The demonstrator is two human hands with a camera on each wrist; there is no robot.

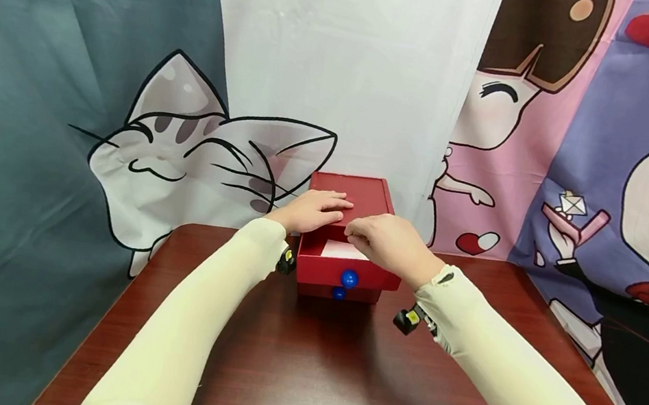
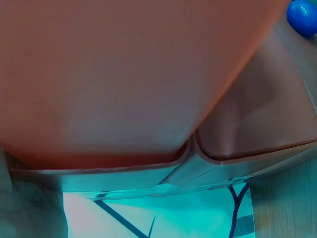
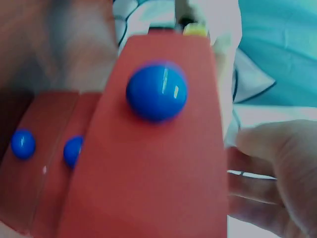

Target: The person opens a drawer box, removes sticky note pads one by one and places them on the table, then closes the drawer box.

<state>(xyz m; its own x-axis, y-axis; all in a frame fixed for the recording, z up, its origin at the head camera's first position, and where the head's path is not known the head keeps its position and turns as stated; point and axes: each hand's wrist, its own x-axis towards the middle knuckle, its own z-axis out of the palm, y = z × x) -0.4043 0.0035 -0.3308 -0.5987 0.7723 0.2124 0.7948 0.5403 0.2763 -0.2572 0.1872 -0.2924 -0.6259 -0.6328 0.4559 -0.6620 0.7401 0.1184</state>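
Note:
In the head view, a red drawer box (image 1: 354, 189) stands at the back of the table, its top drawer (image 1: 315, 272) pulled out. Something white and flat (image 1: 343, 250) lies inside that drawer. My left hand (image 1: 312, 210) rests on the box's top with its fingers stretched out. Over the drawer's right side is my right hand (image 1: 390, 243), fingers bent downward. The right wrist view shows the drawer front with its blue knob (image 3: 157, 91) and my right hand (image 3: 292, 168) just beyond its edge; I cannot tell whether the fingers hold anything.
Lower drawers with blue knobs (image 3: 23, 144) sit beneath the pulled-out one. A brown tabletop (image 1: 306, 380) stretches toward me. Behind the box hangs a cloth (image 1: 344, 60) printed with cartoon figures.

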